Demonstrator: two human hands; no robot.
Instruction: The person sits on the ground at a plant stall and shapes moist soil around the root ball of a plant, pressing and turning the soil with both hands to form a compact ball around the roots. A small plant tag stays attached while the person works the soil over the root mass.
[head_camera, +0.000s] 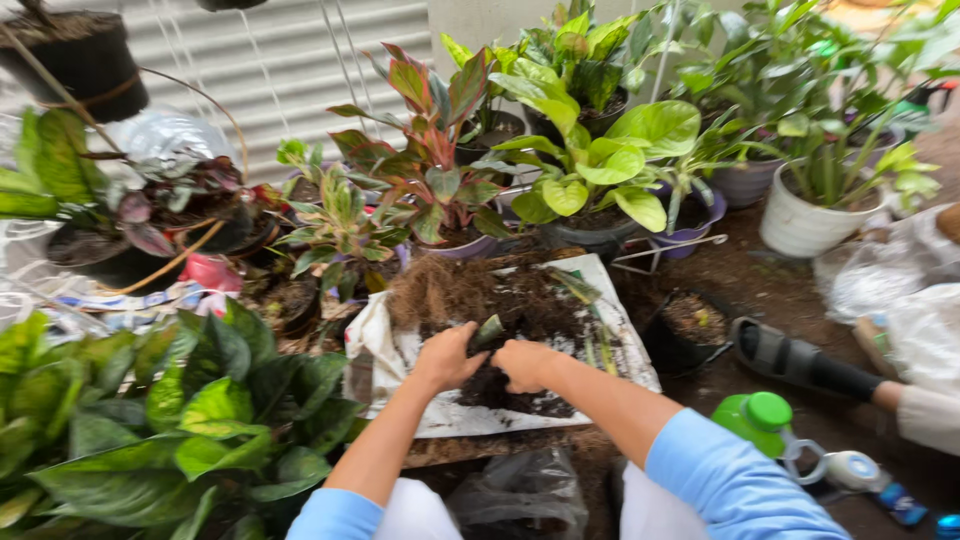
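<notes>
Far left of the left hand (447, 357): hanging black pot (75, 55) up top, dark-leaved potted plant (170, 205) under it, big variegated green plant (180, 420) low down, its leaves crowding close beside the left forearm. Red object (212, 271) sits among the pots, kind unclear.

Beyond the hands: small green-white plant (335, 215), red-pink leaved plant (430, 150), then broad lime-green leaved plant (600, 160), all potted, packed tight at the sheet's far edge.

Left hand: fingers curled shut on a clump of dark soil and roots (500, 385), thumb side against a small dark green leaf stub (488, 332) that sticks up between both hands. Right hand (522, 364): closed in a fist on the same clump, touching the left. Clump rests on a white sheet (625, 350) spread on the ground, loose brown root fibre and soil (470, 290) heaped just beyond the hands.

Right of the right hand: small black pot of soil (690, 335) just off the sheet edge, another person's foot in a dark sandal (790, 360) past it, white pot (805, 225) with narrow leaves further back. Green-capped spray bottle (765, 420) lies near the right elbow. Clear plastic bags (890, 275) far right.

Surface: bare dirty ground, soil scattered. Backdrop: pale corrugated shutter (290, 70).
</notes>
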